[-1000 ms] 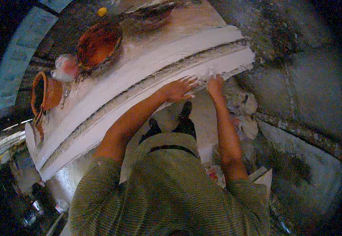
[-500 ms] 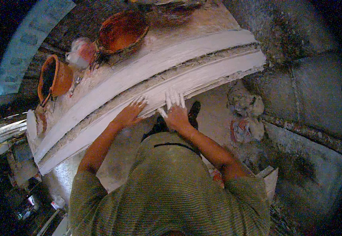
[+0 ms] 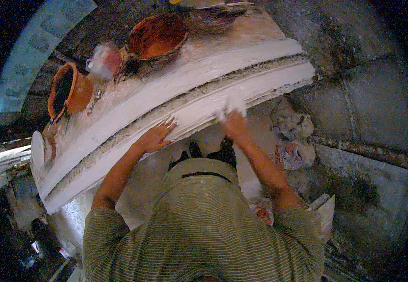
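Your left hand [image 3: 154, 137] lies flat, fingers spread, on the long curved white plaster moulding [image 3: 185, 105] across the workbench. Your right hand [image 3: 232, 123], fingers plaster-coated & blurred, presses its near edge; can't tell its grip. Beyond: a round orange-brown bowl [image 3: 158, 35], inside rust-coloured, & an orange clay pot [image 3: 68, 91], dark inside.

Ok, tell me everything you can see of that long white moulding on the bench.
The moulding is a long white strip, plaster by the look of it, lying across the bench from lower left to upper right. A rough, greyish groove runs along its length between two smoother white bands. Its right end looks ragged. The left hand rests flat on its near edge; the right hand, blurred, touches it further right. Two orange bowls sit beyond it.
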`<state>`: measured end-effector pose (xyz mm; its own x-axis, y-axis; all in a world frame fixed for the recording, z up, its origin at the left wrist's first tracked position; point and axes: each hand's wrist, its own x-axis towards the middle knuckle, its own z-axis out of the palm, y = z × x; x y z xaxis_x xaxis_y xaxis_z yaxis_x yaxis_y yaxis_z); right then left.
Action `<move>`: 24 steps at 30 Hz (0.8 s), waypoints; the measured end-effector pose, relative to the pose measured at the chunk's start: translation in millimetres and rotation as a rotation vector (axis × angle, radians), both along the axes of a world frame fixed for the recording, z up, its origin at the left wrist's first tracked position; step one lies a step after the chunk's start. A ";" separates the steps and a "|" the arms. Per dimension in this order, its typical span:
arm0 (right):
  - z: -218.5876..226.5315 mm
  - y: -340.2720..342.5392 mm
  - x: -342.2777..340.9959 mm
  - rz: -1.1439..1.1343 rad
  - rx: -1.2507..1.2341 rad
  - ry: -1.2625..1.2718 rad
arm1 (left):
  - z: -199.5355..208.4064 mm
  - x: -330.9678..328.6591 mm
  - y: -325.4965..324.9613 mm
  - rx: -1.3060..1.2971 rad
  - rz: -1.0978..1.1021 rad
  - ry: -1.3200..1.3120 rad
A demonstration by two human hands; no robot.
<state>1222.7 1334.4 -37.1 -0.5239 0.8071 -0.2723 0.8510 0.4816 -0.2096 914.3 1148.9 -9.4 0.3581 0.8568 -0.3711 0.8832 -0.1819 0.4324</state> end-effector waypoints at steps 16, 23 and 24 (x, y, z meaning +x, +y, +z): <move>-55.6 190.5 129.7 -0.191 0.131 -0.133 | -21.5 143.4 213.8 0.128 -0.110 -0.221; -62.7 232.2 136.3 -0.252 0.207 -0.081 | -29.2 210.8 289.9 0.189 -0.140 -0.242; -57.5 230.6 130.9 -0.279 0.214 -0.060 | -31.4 211.5 288.2 0.211 -0.185 -0.225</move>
